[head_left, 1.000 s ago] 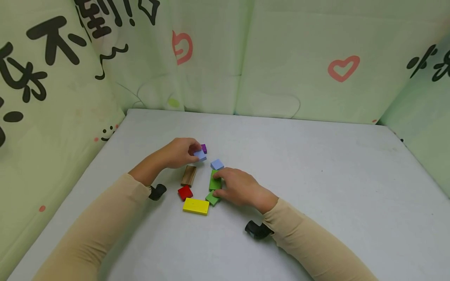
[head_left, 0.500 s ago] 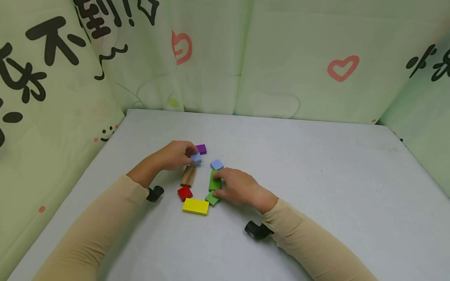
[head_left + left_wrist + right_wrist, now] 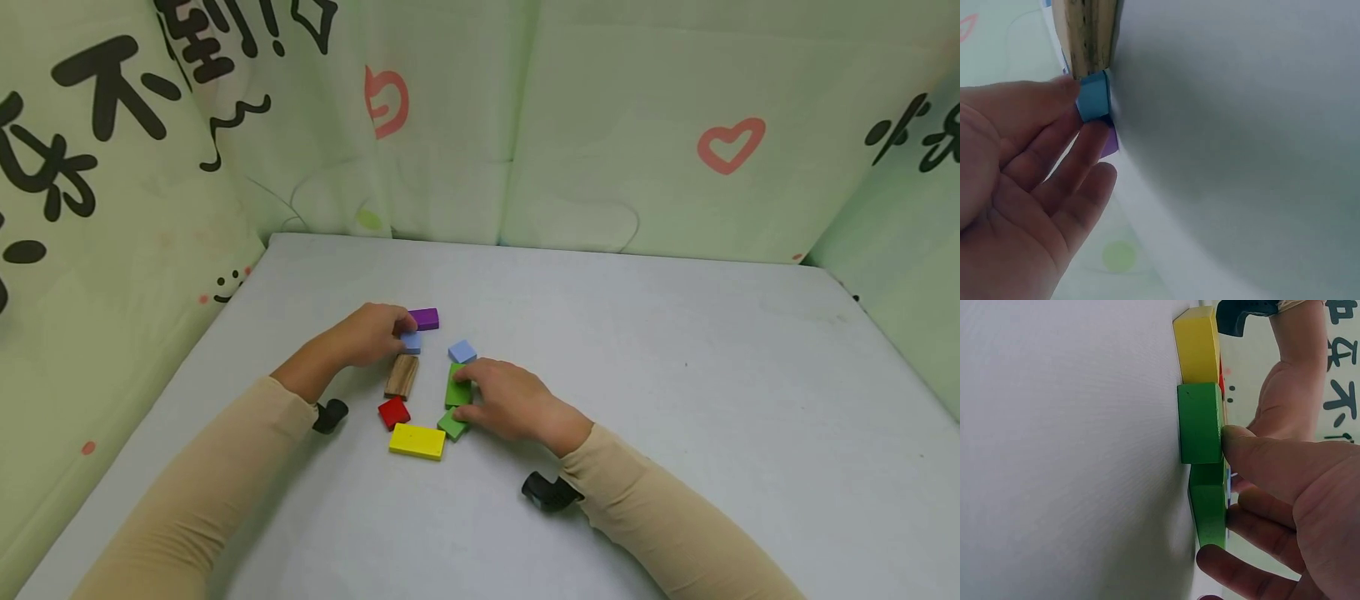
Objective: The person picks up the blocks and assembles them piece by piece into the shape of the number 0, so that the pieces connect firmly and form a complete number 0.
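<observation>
My left hand (image 3: 373,335) pinches a light blue block (image 3: 411,342) between thumb and fingers. This block sits between a purple block (image 3: 426,318) behind it and a brown wood-grain block (image 3: 402,377) in front. In the left wrist view the thumb lies along one side of the blue block (image 3: 1094,99), near the wooden block. My right hand (image 3: 513,402) rests on two green blocks, its thumb on the small green block (image 3: 452,425) and a finger on the longer green block (image 3: 457,393). The right wrist view shows the longer green block (image 3: 1208,503) by its fingertips.
A red block (image 3: 394,412) and a yellow block (image 3: 417,442) lie at the near end of the ring of blocks. A second light blue block (image 3: 462,351) lies behind the longer green one. The white table (image 3: 675,375) is bordered by pale green printed curtains (image 3: 600,125).
My left hand has drawn the light blue block left and slightly nearer, to the far end of the wooden block, uncovering more of the purple block. The right hand has stayed still.
</observation>
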Motion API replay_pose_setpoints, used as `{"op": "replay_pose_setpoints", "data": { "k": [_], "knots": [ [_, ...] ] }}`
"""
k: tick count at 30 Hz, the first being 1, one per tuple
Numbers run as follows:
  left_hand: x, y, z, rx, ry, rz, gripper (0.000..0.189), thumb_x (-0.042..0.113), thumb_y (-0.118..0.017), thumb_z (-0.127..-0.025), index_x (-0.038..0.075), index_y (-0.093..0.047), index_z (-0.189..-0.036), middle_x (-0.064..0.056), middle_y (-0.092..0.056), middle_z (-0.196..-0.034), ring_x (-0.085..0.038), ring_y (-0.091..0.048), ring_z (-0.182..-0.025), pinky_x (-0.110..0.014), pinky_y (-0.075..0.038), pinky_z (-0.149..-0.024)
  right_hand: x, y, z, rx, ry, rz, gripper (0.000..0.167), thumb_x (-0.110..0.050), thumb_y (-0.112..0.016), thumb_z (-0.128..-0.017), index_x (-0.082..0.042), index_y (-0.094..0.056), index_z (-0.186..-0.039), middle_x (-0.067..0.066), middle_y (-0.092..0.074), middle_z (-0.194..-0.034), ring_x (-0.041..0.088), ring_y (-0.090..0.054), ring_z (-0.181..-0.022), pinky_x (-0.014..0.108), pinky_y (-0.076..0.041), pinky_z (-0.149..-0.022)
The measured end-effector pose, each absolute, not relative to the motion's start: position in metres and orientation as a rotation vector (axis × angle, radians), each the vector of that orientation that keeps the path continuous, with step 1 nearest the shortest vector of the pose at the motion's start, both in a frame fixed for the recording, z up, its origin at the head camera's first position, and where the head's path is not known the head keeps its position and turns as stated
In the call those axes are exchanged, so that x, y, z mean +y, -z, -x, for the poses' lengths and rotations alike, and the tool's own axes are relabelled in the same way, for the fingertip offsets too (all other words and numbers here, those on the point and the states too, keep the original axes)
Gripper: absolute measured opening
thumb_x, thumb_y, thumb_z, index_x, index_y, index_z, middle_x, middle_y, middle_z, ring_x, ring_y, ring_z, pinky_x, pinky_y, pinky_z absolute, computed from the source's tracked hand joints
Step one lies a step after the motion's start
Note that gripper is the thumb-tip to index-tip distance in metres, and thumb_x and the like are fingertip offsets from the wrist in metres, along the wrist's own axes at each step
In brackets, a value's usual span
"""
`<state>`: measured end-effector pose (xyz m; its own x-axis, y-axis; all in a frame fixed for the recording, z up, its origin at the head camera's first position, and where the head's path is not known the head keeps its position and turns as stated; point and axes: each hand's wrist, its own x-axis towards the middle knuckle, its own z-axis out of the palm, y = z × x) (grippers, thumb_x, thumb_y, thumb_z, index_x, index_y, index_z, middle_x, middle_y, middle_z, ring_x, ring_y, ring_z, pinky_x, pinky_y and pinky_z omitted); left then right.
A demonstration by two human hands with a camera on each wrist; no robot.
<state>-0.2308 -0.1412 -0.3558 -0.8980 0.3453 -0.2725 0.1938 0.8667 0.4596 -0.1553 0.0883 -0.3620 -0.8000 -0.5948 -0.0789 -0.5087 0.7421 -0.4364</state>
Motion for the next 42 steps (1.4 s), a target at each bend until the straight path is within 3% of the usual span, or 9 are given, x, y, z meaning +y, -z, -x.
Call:
{"op": "replay_pose_setpoints", "data": {
  "k": [7, 18, 28, 42],
  "knots": [
    [-0.1404, 0.3586, 0.2318, 2.708, -0.628, -0.372, 0.037, 0.0, -0.056, -0.098, 0.001, -0.058, -0.135, -0.018, -0.057, -0.136, -0.034, -0.051, -0.126, -0.046, -0.04, -0.108, 0.0879, 0.3618, 0.1554, 2.726, 0.587, 0.868, 0.045, -0.028, -0.075, -0.091, -0.006, -0.063, -0.129, 0.006, -0.065, -0.118, 0.022, -0.058, -0.103, 0.039, -0.05, -0.092],
    [-0.1341, 0.3576, 0.2291, 2.77, -0.698, -0.33, 0.041, 0.015, -0.068, -0.097, -0.003, -0.056, -0.132, -0.018, -0.061, -0.125, -0.03, -0.057, -0.112, -0.041, -0.048, -0.1, 0.0878, 0.3631, 0.1557, 2.739, 0.577, 0.873, 0.044, -0.028, -0.076, -0.091, -0.007, -0.064, -0.128, 0.006, -0.065, -0.118, 0.021, -0.059, -0.102, 0.038, -0.05, -0.091],
    [-0.1321, 0.3573, 0.2299, 2.731, -0.697, -0.346, 0.039, 0.011, -0.068, -0.096, -0.001, -0.058, -0.132, -0.017, -0.061, -0.127, -0.029, -0.057, -0.114, -0.041, -0.048, -0.1, 0.0882, 0.363, 0.1557, 2.735, 0.572, 0.877, 0.044, -0.027, -0.075, -0.091, -0.006, -0.063, -0.128, 0.007, -0.065, -0.12, 0.022, -0.059, -0.105, 0.039, -0.049, -0.094],
    [-0.1327, 0.3564, 0.2307, 2.693, -0.718, -0.315, 0.037, 0.014, -0.068, -0.096, 0.001, -0.058, -0.13, -0.015, -0.062, -0.125, -0.028, -0.059, -0.107, -0.037, -0.054, -0.09, 0.0887, 0.3635, 0.1568, 2.733, 0.577, 0.887, 0.044, -0.028, -0.075, -0.092, -0.006, -0.063, -0.129, 0.007, -0.065, -0.119, 0.022, -0.059, -0.105, 0.039, -0.049, -0.095]
  ]
}}
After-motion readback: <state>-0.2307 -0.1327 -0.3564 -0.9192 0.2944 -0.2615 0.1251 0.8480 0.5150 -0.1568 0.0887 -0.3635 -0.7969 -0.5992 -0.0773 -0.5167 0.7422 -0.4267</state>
